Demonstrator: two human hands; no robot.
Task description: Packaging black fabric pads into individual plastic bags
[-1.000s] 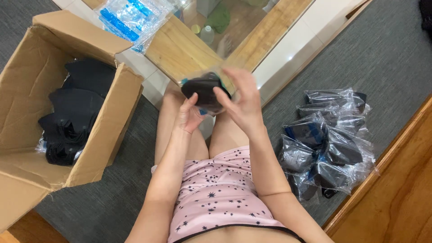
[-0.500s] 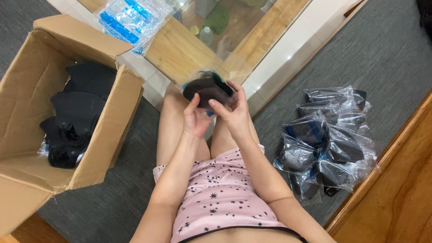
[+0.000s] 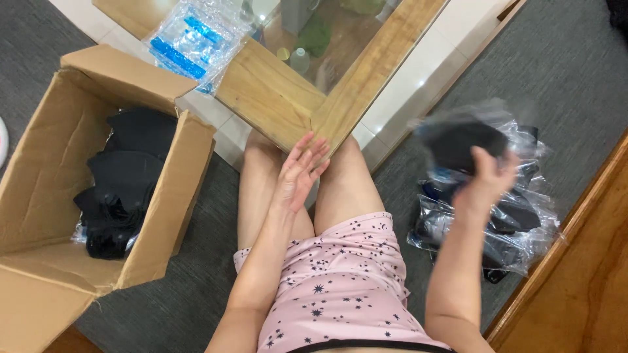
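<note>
Bagged black item (image 3: 461,140), motion-blurred, is pinched in the right hand (image 3: 487,183) above the pile of bagged items (image 3: 504,222) on the carpet at the person's right. Left hand (image 3: 297,173) is empty, its grip spread above the knees. Cardboard box (image 3: 163,216) of loose black pieces stands at left, within reach.

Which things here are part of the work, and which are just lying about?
In the work: right hand holding a bagged black item; pile of bagged items; cardboard box of black items; open left hand.
Lying about: wooden glass-topped table; blue-printed plastic pack.
</note>
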